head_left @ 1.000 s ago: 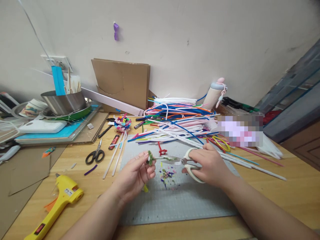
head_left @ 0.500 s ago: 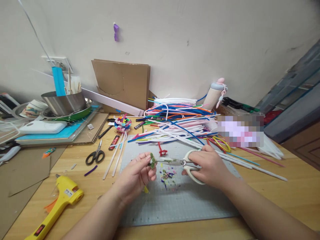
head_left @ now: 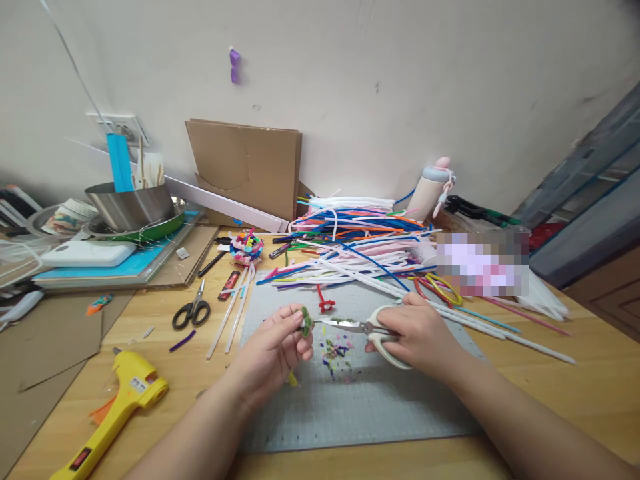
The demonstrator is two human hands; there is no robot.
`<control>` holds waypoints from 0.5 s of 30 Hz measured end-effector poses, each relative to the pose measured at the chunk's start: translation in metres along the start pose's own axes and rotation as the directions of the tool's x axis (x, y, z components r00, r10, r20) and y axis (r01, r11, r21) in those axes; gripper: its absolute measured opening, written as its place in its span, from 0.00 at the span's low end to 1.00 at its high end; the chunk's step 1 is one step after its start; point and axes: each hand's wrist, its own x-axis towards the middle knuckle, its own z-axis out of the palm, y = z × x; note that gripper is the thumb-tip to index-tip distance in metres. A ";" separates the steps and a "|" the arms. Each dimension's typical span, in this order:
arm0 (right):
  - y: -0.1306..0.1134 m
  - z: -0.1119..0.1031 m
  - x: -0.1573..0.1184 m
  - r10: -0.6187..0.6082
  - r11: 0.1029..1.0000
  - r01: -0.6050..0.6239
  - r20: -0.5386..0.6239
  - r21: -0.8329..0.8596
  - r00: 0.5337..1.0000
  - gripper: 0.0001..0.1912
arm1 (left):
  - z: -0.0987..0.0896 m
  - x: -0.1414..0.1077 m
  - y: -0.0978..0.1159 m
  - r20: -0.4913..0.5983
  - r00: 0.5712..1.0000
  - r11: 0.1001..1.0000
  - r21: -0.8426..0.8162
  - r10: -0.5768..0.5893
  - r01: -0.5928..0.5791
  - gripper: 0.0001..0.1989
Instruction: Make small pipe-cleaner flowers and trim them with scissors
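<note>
Between thumb and fingers, my left hand (head_left: 283, 340) pinches a small green fuzzy piece (head_left: 306, 323) above the grey cutting mat (head_left: 390, 413). My right hand (head_left: 410, 330) grips white-handled scissors (head_left: 373, 328) by the loops, with the blades pointing left at the green piece. A bit of green fuzz shows along the blades. Small colourful clippings (head_left: 337, 357) lie scattered on the mat below. A red pipe-cleaner flower (head_left: 327, 306) rests on the mat just beyond the scissors.
Bundles of pipe cleaners (head_left: 345, 257) lie behind the mat. To the left are black scissors (head_left: 191, 314), a yellow glue gun (head_left: 130, 387), glue sticks (head_left: 231, 313) and a metal bowl (head_left: 130, 205). A bottle (head_left: 430, 193) leans against the wall; cardboard (head_left: 245, 167) stands behind.
The white-handled scissors have turned slightly in my right hand, and their blades look a little closer together. My left hand stays in nearly the same place with the green piece.
</note>
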 end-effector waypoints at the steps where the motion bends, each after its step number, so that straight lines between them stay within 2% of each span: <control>1: 0.001 0.000 0.000 0.005 1.000 -0.005 -0.008 0.006 1.000 0.13 | -0.001 0.000 0.000 0.000 1.000 1.000 -0.007 0.002 -0.002 0.04; 6: 0.006 -0.003 0.001 0.049 0.999 -0.050 -0.061 -0.006 0.997 0.15 | -0.002 0.000 0.001 0.020 1.000 0.999 -0.052 0.001 0.000 0.03; 15: 0.004 -0.003 0.001 -0.002 0.999 0.000 0.051 0.049 0.999 0.12 | -0.004 -0.001 0.002 0.100 0.995 0.999 -0.038 0.016 -0.012 0.06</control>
